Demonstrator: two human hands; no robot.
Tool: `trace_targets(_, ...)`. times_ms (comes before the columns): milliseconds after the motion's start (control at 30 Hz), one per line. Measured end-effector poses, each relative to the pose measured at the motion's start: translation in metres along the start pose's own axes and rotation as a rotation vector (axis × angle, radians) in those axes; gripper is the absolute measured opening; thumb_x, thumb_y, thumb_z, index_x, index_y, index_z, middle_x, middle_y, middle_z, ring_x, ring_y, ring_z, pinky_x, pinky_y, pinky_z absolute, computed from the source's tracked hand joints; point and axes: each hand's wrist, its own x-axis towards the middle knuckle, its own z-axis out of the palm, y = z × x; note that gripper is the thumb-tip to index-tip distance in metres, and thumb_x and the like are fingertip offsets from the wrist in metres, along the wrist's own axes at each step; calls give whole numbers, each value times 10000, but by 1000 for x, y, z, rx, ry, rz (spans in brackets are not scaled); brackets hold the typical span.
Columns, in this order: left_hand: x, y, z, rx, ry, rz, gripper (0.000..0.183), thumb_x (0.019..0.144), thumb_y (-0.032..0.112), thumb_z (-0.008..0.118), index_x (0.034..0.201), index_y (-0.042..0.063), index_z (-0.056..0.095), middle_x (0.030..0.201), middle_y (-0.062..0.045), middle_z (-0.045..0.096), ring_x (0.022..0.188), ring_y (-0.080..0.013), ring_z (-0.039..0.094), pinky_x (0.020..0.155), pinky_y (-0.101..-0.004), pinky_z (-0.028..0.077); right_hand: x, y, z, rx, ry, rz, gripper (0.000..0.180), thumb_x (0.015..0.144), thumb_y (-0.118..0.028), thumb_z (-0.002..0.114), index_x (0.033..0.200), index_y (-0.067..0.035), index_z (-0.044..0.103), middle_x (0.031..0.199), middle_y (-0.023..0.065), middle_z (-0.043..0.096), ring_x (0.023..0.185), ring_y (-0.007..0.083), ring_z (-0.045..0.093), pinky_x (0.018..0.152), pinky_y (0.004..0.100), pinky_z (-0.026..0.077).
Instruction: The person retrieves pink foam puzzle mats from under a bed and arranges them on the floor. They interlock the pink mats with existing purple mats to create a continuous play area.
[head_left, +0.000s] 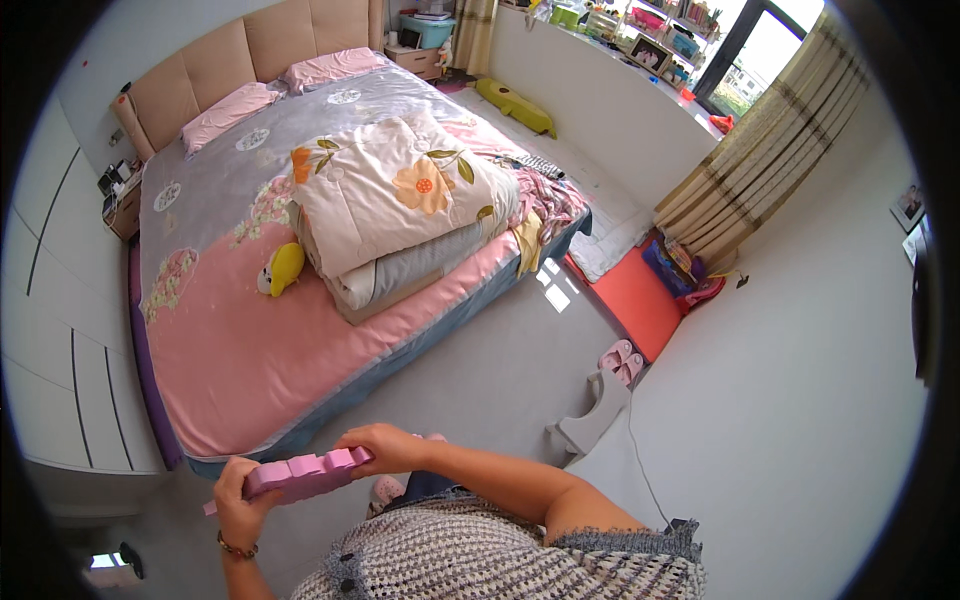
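Observation:
A pink, thick slab with notched edges, which looks like foam puzzle mat, is held in front of my body near the foot of the bed. My left hand grips its left end, thumb over the near face. At the opposite end, my right hand clasps the upper corner. Whether it is one piece or several stacked ones I cannot tell. Just beyond the slab is the bed with a pink and grey cover. On it rest a folded floral quilt and a yellow plush toy.
A grey curved stool-like piece lies by the right wall, near pink slippers and a red mat. A thin cable runs along there. White cabinets line the left side. Crumpled clothes lie at the bed's corner.

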Motion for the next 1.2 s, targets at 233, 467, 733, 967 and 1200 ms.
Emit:
trace_targets(233, 9, 30, 21, -24, -18, 52, 303, 606, 143, 769, 784, 38, 547, 717, -66, 530, 633, -192, 502, 556, -276, 401, -15, -13, -17, -33, 143, -97, 388, 624, -139, 703, 985, -75, 576, 839, 92, 571, 760, 259, 556, 678, 354, 445)
trace_targets(467, 32, 46, 38, 9, -47, 35, 316, 602, 166, 776, 778, 37, 549, 721, -68, 541, 631, -199, 513, 556, -282, 406, -28, -11, -52, -25, 115, -73, 330, 653, -111, 702, 952, -67, 571, 862, 93, 556, 798, 283, 553, 683, 356, 449)
trace_targets(733, 64, 62, 65, 2, -86, 26, 322, 591, 160, 780, 777, 44, 544, 734, -74, 556, 652, -219, 540, 562, -295, 423, -40, 10, -82, 5, 158, -106, 336, 660, -136, 692, 969, -81, 572, 829, 83, 550, 751, 255, 546, 665, 351, 441)
trace_targets(967, 90, 73, 89, 0, -102, 59, 331, 579, 166, 783, 774, 52, 542, 731, -77, 566, 642, -235, 540, 557, -308, 427, -52, 21, -111, 51, 128, -34, 329, 673, -97, 691, 974, -59, 565, 891, 98, 562, 831, 285, 550, 714, 346, 443)
trace_targets(1200, 110, 85, 123, -25, -124, 45, 316, 587, 179, 778, 763, 59, 545, 725, -74, 566, 633, -240, 534, 548, -308, 424, -72, 33, -140, 58, 170, -47, 313, 683, -82, 681, 971, -45, 567, 880, 108, 564, 820, 282, 553, 718, 343, 442)
